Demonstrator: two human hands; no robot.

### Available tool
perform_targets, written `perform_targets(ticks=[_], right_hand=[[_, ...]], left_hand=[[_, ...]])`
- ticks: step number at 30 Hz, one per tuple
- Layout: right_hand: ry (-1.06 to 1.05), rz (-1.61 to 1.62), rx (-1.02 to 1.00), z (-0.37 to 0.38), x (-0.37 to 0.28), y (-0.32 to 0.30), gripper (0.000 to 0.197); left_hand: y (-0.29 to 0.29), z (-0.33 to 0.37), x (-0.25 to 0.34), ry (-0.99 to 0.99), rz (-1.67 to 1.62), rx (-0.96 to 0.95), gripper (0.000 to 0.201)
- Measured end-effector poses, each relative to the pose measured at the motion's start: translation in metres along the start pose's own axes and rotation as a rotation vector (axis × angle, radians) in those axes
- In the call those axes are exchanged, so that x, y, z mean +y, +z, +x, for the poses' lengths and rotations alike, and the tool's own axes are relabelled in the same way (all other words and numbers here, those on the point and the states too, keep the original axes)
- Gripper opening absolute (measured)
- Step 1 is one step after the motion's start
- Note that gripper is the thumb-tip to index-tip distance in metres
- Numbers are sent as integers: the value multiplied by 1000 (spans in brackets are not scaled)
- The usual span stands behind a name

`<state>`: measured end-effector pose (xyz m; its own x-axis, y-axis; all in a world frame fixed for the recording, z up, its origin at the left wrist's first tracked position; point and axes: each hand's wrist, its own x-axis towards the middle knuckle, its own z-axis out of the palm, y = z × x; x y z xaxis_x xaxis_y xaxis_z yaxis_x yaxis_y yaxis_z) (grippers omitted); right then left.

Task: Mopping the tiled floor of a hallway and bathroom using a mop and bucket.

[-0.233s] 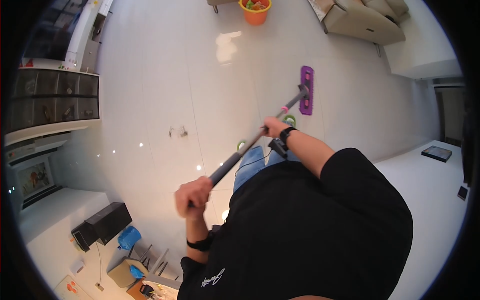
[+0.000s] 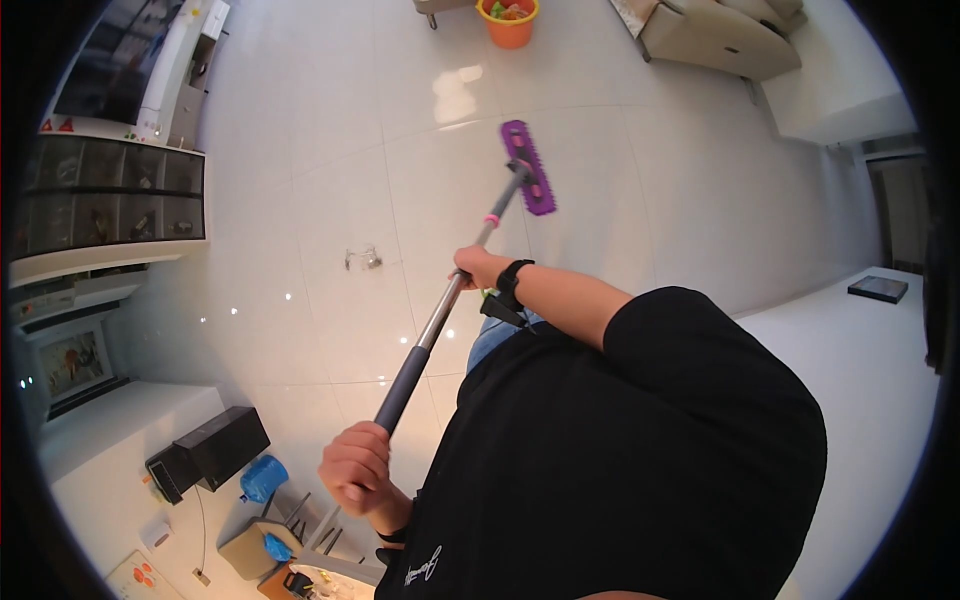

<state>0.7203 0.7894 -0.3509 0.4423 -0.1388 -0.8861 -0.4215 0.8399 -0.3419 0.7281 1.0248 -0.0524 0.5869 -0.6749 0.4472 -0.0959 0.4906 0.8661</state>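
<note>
A flat mop (image 2: 428, 328) slants across the view, its purple fringed head lying on the pale tiled floor (image 2: 330, 215) ahead of me. The grey grip at the pole's top end is wrapped by my left hand (image 2: 358, 468), low in the picture. Farther down the shaft, below the pink ring, my right hand (image 2: 480, 268) is closed around the metal pole. A dark strap device sits on my right wrist, with a black box hanging by it. My jeans and feet are mostly hidden behind my right arm and black shirt.
An orange bucket (image 2: 510, 28) with colourful things in it stands at the far edge. Beige sofa (image 2: 720, 45) at far right; dark-fronted cabinet (image 2: 110, 190) at left. A blue water jug (image 2: 263, 479), a black box-shaped appliance (image 2: 222, 447) and a chair (image 2: 255, 545) are at lower left.
The mop head has swung left across the floor. My right hand has moved left with the pole, and my left hand has shifted left and toward me. Both keep their hold.
</note>
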Motion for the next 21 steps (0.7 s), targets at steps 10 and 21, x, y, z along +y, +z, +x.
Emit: perform_targets(ticks=[10,21], right_hand=[[-162,101,27,-44,25,-132,14],[-168,490,441,-109,182,-343,21]], left_hand=[[123,3,-9,-44,6,-1132,20],[170,-94,-65,-173,-400,-1101,27]])
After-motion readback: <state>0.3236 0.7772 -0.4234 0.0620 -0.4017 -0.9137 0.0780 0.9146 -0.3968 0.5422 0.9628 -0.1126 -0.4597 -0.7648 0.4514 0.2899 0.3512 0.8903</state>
